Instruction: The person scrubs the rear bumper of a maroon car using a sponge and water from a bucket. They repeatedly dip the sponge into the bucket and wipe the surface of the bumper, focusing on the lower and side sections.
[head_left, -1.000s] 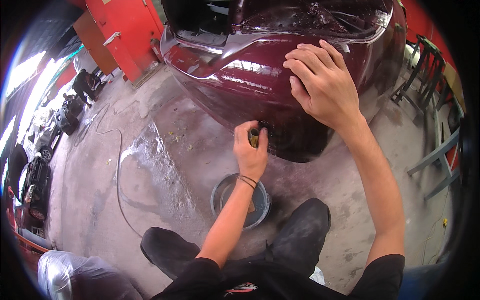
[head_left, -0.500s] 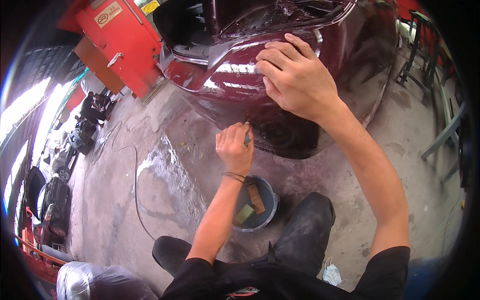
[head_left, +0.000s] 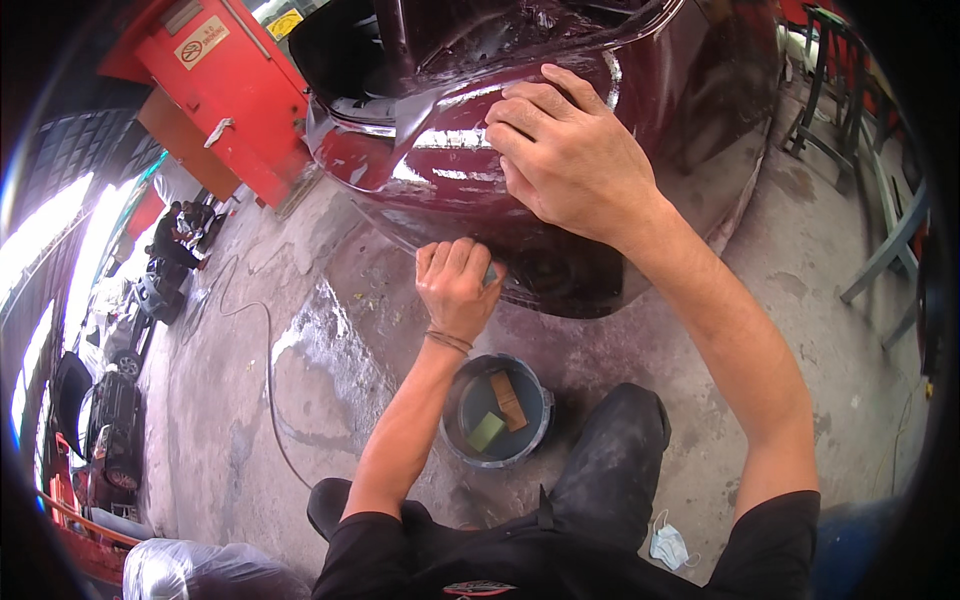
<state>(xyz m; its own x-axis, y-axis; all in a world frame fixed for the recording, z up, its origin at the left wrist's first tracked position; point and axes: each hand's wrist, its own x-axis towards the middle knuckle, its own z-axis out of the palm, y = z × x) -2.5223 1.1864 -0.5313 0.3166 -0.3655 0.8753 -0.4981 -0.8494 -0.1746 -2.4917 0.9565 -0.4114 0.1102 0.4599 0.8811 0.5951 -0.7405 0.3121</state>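
At the far left, a dark car [head_left: 115, 430] stands along the wall, with a clear plastic sheet [head_left: 200, 572] bunched over something in the near corner. Farther back, people [head_left: 172, 240] crouch or bend near a dark bumper [head_left: 160, 298]. A red door [head_left: 215, 110] with a sign comes next, and a thin hose [head_left: 268, 370] curves over the stained concrete floor [head_left: 225, 420].

The left hand [head_left: 460, 288], a dark band [head_left: 448, 342] at its wrist, is closed around a small grey pad [head_left: 490, 275], mostly hidden by the fingers. It is at the lower edge of the maroon car body [head_left: 455, 190], which fills the upper middle; whether the pad touches the paint I cannot tell. Below the hand is a bucket [head_left: 549, 410] of greyish water, holding a green sponge [head_left: 486, 432] and, to its right, a brown block [head_left: 509, 400].

The right hand [head_left: 570, 160] is empty, palm down, fingers loosely bent over the glossy upper part of the body; contact there is unclear. A pale blue face mask [head_left: 668, 545] lies on the floor beside the person's leg [head_left: 612, 455]. At the far right stands a grey metal frame [head_left: 890, 245].
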